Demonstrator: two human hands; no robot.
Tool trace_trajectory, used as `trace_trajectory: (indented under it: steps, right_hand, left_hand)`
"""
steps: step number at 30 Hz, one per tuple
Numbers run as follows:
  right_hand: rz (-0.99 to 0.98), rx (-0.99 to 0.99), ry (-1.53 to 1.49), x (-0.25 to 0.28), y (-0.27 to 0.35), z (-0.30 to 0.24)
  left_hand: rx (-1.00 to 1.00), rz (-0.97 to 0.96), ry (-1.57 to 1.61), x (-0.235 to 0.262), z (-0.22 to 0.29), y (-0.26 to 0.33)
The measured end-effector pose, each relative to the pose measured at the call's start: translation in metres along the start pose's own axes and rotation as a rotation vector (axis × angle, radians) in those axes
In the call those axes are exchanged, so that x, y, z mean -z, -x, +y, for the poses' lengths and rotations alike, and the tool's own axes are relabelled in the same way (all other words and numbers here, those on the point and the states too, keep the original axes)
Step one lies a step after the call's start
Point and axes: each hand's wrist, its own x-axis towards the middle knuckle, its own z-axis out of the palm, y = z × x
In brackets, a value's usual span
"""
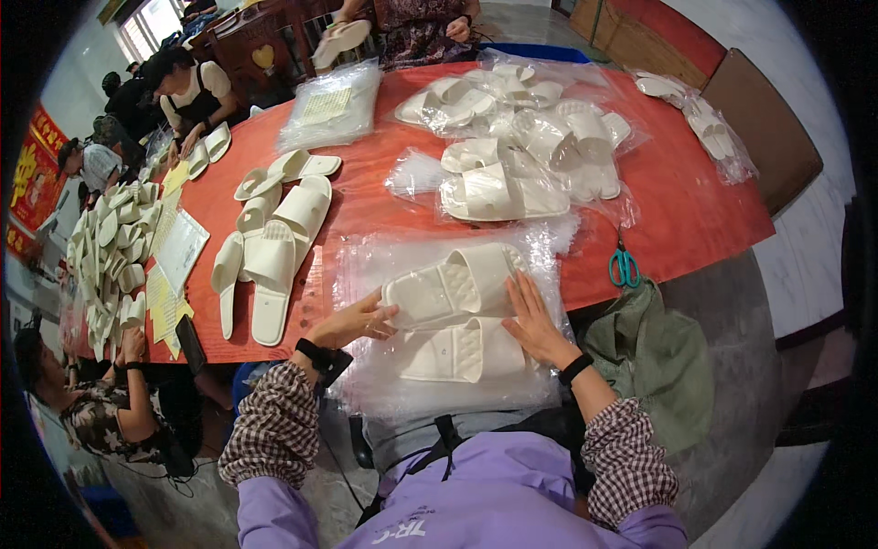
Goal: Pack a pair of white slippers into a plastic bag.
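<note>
A pair of cream slippers (430, 355) lies side by side in front of me, apparently inside a clear plastic bag with shiny film over them. Beneath them is a stack of clear plastic bags (361, 265). At the left end of the pair, my left hand (358, 320) is open, fingers pointing toward the slippers at the bag's edge. My right hand (538, 322) rests spread and flat on their right end. Neither hand grips anything visibly.
Loose slippers (274, 265) lie to the left, bagged slippers (512, 188) beyond the pair. Teal-handled scissors (624, 267) sit on the red tabletop (668, 201) at right. A bag stack (329, 105) is at the back. Co-workers (187, 91) work along the left and far sides.
</note>
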Motion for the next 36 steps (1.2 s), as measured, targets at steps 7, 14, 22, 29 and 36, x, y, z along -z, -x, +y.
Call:
trace_trajectory:
  steps: [7,14,22,29,36]
  right_hand:
    - [0.001,-0.033,-0.009,0.001,0.001,-0.005]
    - [0.008,-0.035,-0.004,-0.005,0.000,-0.002]
    - [0.043,0.006,0.013,-0.015,-0.001,0.001]
    - [-0.091,0.015,0.226,-0.002,0.005,-0.013]
    - [-0.096,0.033,0.246,-0.002,0.004,-0.014]
  left_hand:
    - [0.060,-0.011,0.087,-0.002,-0.016,0.000]
    - [-0.014,0.174,0.024,-0.038,-0.024,0.001]
    - [-0.334,0.353,0.140,-0.014,-0.059,-0.001]
    - [-0.320,0.712,0.218,0.035,-0.092,0.091]
    - [-0.463,1.179,0.132,0.068,-0.124,0.209]
